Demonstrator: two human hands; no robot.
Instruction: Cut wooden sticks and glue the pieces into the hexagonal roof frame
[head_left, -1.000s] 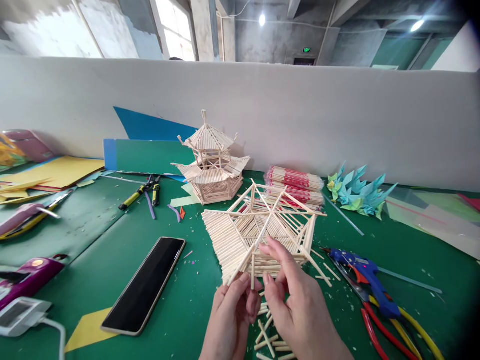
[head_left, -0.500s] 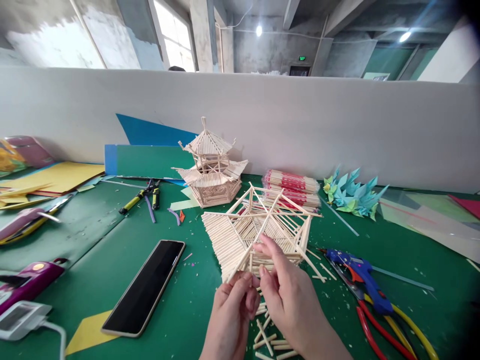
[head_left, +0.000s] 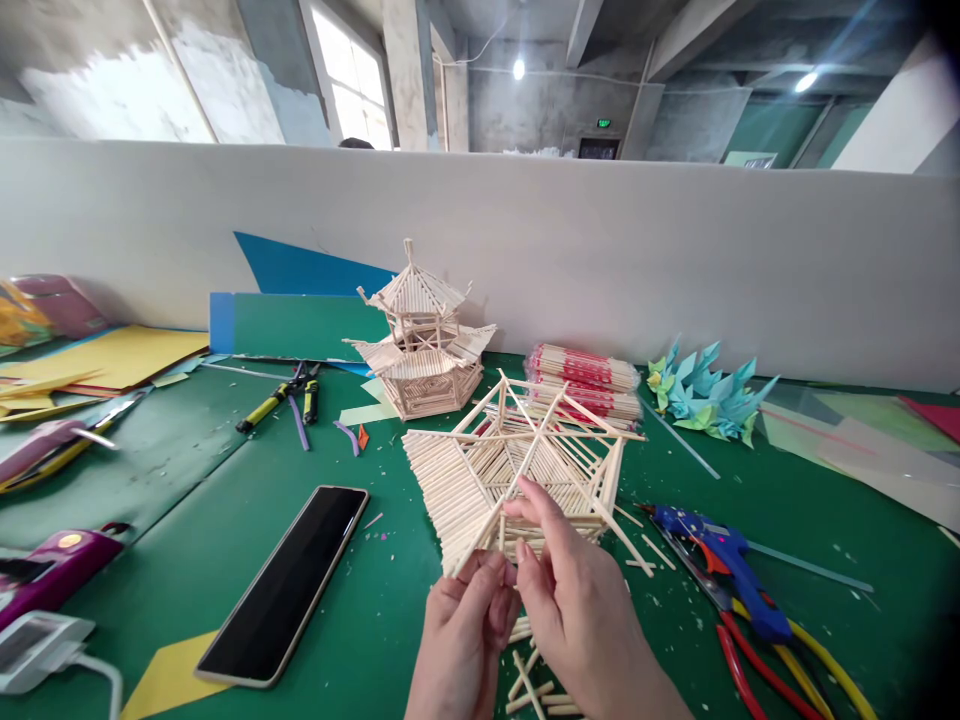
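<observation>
In front of me stands a pale frame of wooden sticks (head_left: pixel 517 465), its left side covered by a slanted panel of sticks laid side by side. My left hand (head_left: pixel 469 625) is closed at its near corner, fingertips pinched together; what lies between them is hidden. My right hand (head_left: pixel 577 600) is beside it, index finger stretched along a diagonal stick, thumb apart and close to the left fingertips. Loose short sticks (head_left: pixel 531 685) lie on the table below the frame. Behind it stands a tiered stick pagoda (head_left: pixel 426 340).
A phone (head_left: pixel 289 585) lies to the left on the green table (head_left: pixel 352 640). At right are a blue glue gun (head_left: pixel 724 560) and red-handled pliers (head_left: pixel 739 665). Wrapped stick bundles (head_left: pixel 585 370) and a folded-paper piece (head_left: pixel 709 390) sit farther back, before a pale partition (head_left: pixel 600 250).
The view has shifted slightly. Both hands keep nearly the same position at the frame's near corner, and the sticks look unchanged.
</observation>
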